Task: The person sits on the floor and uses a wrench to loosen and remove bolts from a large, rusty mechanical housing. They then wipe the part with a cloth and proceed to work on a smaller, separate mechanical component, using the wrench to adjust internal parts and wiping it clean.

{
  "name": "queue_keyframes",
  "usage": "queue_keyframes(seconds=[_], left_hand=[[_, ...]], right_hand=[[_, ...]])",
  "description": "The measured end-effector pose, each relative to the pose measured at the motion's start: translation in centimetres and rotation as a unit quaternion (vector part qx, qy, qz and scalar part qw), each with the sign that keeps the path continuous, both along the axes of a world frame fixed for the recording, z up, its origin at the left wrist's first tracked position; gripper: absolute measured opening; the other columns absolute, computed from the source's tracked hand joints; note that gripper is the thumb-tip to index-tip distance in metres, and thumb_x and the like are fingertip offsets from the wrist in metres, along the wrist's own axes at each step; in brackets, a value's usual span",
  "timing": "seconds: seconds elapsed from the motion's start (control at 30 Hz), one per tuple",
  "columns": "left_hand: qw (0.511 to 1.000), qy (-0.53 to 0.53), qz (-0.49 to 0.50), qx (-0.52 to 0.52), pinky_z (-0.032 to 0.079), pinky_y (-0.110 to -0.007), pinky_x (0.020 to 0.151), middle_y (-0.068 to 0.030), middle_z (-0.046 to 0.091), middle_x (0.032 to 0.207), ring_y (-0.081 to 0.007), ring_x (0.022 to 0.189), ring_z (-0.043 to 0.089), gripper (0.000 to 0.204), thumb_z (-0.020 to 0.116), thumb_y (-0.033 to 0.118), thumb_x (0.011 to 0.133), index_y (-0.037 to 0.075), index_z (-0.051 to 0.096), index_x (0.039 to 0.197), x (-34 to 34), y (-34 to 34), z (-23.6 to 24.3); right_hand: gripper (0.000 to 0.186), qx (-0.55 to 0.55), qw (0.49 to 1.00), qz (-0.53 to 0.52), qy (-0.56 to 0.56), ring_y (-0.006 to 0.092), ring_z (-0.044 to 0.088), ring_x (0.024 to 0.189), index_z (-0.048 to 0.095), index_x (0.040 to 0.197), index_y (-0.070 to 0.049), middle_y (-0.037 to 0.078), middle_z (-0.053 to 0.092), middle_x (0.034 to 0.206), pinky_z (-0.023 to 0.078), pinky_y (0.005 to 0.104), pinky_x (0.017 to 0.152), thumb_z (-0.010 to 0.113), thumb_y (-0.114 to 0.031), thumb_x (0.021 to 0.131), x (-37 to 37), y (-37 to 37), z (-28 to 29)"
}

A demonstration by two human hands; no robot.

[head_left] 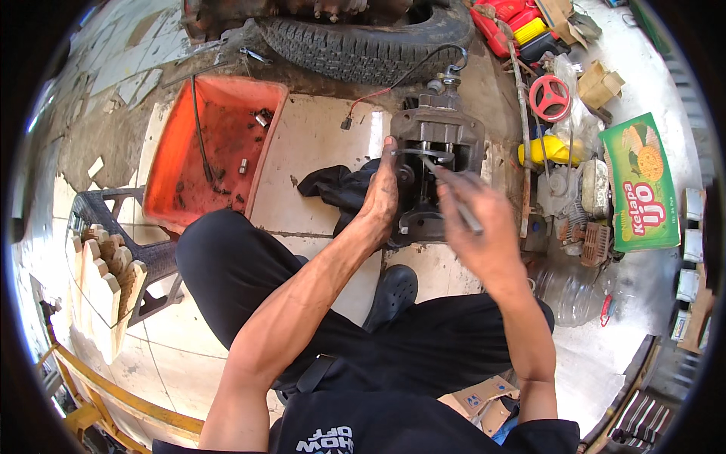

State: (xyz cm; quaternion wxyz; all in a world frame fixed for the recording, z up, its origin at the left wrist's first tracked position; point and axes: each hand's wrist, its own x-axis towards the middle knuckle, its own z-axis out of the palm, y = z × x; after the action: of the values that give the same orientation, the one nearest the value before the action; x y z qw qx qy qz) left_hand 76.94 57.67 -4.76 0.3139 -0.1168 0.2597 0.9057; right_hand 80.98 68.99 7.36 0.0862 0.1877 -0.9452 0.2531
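Note:
A grey metal gearbox housing [470,136] stands upright in front of me, its top open onto shafts and dark inner parts. Across the opening lies a curved metal fork [425,153]. My left hand [382,189] is against the housing's left side, thumb up beside the fork's end; its other fingers are mostly hidden. My right hand [484,219], somewhat blurred, is closed around a grey metal rod-like tool [445,175]. The tool slants down from right to left, its tip over the opening near the fork. Black cloth [333,191] lies beside my left hand.
To the left stands an orange bin [162,181] with sockets and a dark bar. A tyre [363,49] lies beyond the housing. Engine parts [563,189], a green carton [643,181] and a clear bottle [567,291] are on the right. A dark plastic stool [125,227] is at left.

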Motion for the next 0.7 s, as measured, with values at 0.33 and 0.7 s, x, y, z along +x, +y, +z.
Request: queue_keyframes(seconds=[0.33,0.7], left_hand=[[0.999,0.05,-0.005,0.015,0.057,-0.044,0.094,-0.0178,0.063,0.123,-0.0289,0.105,0.067,0.095,0.02,0.083,0.087,0.009,0.049,0.139,-0.9,-0.5,-0.4],[1.0,0.022,-0.009,-0.014,0.056,-0.041,0.094,-0.0153,0.064,0.122,-0.0262,0.105,0.067,0.087,0.017,0.075,0.093,0.008,0.045,0.141,-2.1,-0.4,0.5]], right_hand=[[0.014,0.048,0.996,0.005,-0.075,0.031,0.065,0.069,0.07,0.098,0.001,0.014,0.067,0.079,0.05,0.0359,0.066,0.064,-0.002,0.085,0.4,0.9,7.0],[0.015,0.092,0.991,0.06,-0.081,0.0328,0.065,0.073,0.069,0.098,0.001,0.015,0.066,0.081,0.051,0.0386,0.068,0.065,-0.002,0.085,-0.6,0.2,5.4]])
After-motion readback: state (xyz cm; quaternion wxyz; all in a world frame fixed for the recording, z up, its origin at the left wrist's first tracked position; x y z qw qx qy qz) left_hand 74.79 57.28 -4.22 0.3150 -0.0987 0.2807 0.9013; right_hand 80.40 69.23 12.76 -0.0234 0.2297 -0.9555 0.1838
